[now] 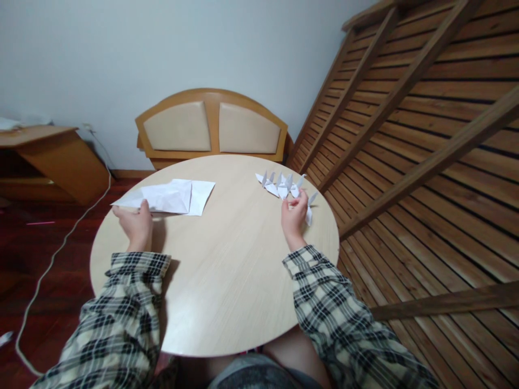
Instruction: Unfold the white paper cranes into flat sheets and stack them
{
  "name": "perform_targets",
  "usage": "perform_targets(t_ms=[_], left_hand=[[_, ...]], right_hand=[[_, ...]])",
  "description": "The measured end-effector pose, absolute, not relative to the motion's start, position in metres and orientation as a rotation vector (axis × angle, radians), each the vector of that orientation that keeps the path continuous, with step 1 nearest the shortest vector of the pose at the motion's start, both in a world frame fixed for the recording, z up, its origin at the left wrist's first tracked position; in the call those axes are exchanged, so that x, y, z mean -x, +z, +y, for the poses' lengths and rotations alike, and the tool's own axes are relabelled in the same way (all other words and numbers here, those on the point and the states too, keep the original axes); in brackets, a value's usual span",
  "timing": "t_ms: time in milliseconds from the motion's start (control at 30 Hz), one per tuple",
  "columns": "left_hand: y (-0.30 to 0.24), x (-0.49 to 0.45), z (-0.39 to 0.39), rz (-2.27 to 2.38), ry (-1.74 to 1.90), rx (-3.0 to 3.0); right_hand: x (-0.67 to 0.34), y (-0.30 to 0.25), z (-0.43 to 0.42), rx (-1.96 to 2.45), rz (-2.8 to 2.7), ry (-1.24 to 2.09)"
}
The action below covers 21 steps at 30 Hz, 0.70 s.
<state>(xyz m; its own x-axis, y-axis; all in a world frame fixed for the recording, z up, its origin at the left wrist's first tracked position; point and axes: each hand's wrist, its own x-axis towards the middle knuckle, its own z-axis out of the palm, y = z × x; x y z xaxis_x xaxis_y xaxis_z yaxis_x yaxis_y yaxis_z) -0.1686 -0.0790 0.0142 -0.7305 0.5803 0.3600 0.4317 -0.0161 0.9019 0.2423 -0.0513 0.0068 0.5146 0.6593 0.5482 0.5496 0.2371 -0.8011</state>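
Observation:
A round light-wood table (219,270) lies in front of me. My left hand (135,224) rests at its left side, fingers curled on the near edge of a stack of white paper sheets (170,197). My right hand (295,216) is at the far right of the table, fingers pinched on a white folded paper crane (308,208). Several more folded paper cranes (281,185) stand in a cluster just beyond that hand. Both sleeves are plaid.
A wooden headboard with beige padded panels (211,127) leans against the wall behind the table. A slatted wooden bed frame (425,135) slants along the right. A wooden cabinet (52,156) and a white cable (52,259) are on the dark floor at left.

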Motion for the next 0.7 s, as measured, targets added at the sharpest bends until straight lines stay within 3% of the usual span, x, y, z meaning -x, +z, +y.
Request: perform_targets(t_ms=[133,333,467,567,700], left_hand=[[0.033,0.153,-0.088,2.269,2.15,-1.029],[0.032,0.099,-0.094,2.018,1.804,-1.62],[0.022,0.063,-0.098,1.797,1.444,-1.901],[0.018,0.042,-0.104,1.674,1.249,-2.049],[0.018,0.02,-0.111,1.496,1.08,-2.195]], right_hand=[[-0.273,0.003,-0.039,1.804,-1.167,-0.039],[-0.293,-0.001,-0.031,2.001,-1.225,-0.108],[-0.286,0.01,-0.036,1.844,-1.057,-0.106],[-0.266,0.016,-0.042,1.432,-0.971,0.283],[-0.224,0.016,-0.055,0.985,-0.908,1.08]])
